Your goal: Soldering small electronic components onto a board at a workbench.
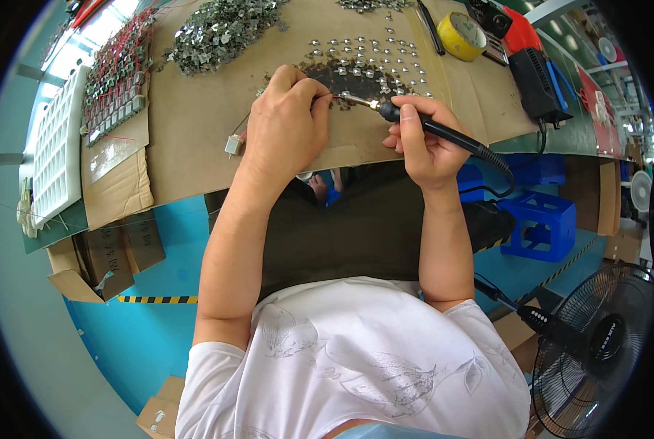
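My right hand (435, 150) grips a soldering iron (455, 137) by its black handle, pen-fashion. Its metal tip points left, over a dark scorched patch (356, 82) on the cardboard. Close to that tip, my left hand (286, 121) is closed in a pinch on a thin red wire (333, 96), whose end just shows past the fingers. Beside my left wrist lies a small silver motor (233, 145) with thin leads running up toward the hand. Just beyond the tip, small shiny metal pieces (371, 51) sit in rows; some bear solder-like blobs.
A heap of metal clips (224, 33) lies at the far left, near many wired motors (114, 102) and a white gridded tray (57, 146). Yellow tape (462, 36), a black pen (431, 28) and a black power box (537, 84) are right. Below stand a blue stool (539, 227) and a fan (598, 351).
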Action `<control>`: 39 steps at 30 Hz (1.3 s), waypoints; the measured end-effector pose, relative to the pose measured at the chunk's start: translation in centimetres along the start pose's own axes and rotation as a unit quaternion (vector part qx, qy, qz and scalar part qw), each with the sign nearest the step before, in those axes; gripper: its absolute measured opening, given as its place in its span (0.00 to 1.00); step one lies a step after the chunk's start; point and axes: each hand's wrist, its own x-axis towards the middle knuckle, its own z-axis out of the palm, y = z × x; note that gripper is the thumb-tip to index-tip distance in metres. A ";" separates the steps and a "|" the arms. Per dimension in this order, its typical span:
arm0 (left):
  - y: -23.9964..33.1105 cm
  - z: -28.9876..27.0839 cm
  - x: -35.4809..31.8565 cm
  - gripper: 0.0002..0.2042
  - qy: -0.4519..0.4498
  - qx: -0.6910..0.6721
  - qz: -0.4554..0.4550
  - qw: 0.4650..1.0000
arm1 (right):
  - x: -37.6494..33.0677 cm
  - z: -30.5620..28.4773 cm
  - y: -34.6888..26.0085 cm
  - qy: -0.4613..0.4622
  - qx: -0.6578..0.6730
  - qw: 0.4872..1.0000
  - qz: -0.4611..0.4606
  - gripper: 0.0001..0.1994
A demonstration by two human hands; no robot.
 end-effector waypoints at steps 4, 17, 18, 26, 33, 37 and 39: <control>0.0 0.1 0.0 0.03 0.003 0.004 0.003 1.000 | 0.0 0.0 -0.1 -0.001 0.002 1.000 -0.002 0.04; -0.2 0.4 -0.1 0.03 0.033 0.015 0.035 0.999 | 0.0 0.0 0.0 0.000 0.018 1.000 0.010 0.05; -0.1 0.3 -0.1 0.03 0.032 0.015 0.035 0.999 | -0.1 0.0 0.0 -0.001 0.016 1.000 0.011 0.05; -0.1 0.1 -0.1 0.02 0.011 0.006 0.017 1.000 | 0.0 0.1 0.0 0.000 0.009 1.000 0.003 0.05; 0.1 0.2 0.2 0.02 0.008 0.012 0.016 1.000 | 0.0 -0.2 0.0 0.028 0.045 0.998 0.018 0.05; 0.3 0.4 0.2 0.02 0.019 -0.002 0.016 1.000 | 0.3 -0.5 -0.3 0.037 0.087 0.994 0.054 0.08; 0.2 0.3 -0.1 0.02 0.008 -0.001 -0.004 1.000 | 1.4 -1.0 -0.2 0.046 0.087 0.994 0.055 0.08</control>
